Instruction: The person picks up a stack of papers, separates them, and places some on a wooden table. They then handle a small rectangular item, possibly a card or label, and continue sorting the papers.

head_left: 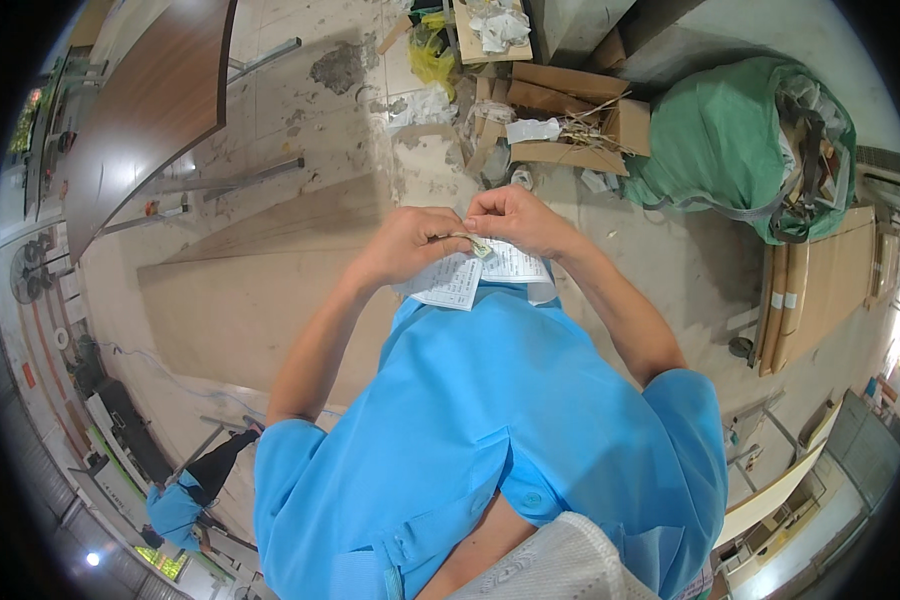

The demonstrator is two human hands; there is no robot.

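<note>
In front of my waist, both hands meet with their fingertips almost touching. My left hand [410,243] is closed in a pinch, with a printed white paper slip [448,284] hanging below its fingers. My right hand [518,218] pinches at the top of another printed white slip [516,264]. Between the two sits a small folded greenish-yellow piece [481,247], perhaps paper, at the left fingertips; its kind is not clear. Fingers cover the upper edges of the slips, and I cannot tell whether they are joined.
Brown board [270,290] lies on the floor at left, near a dark wooden tabletop [155,110]. Ahead are an open cardboard box [570,150] of scraps and a stuffed green sack [720,135]. Flat cartons [820,290] lean at right. A person in blue [177,512] is far left.
</note>
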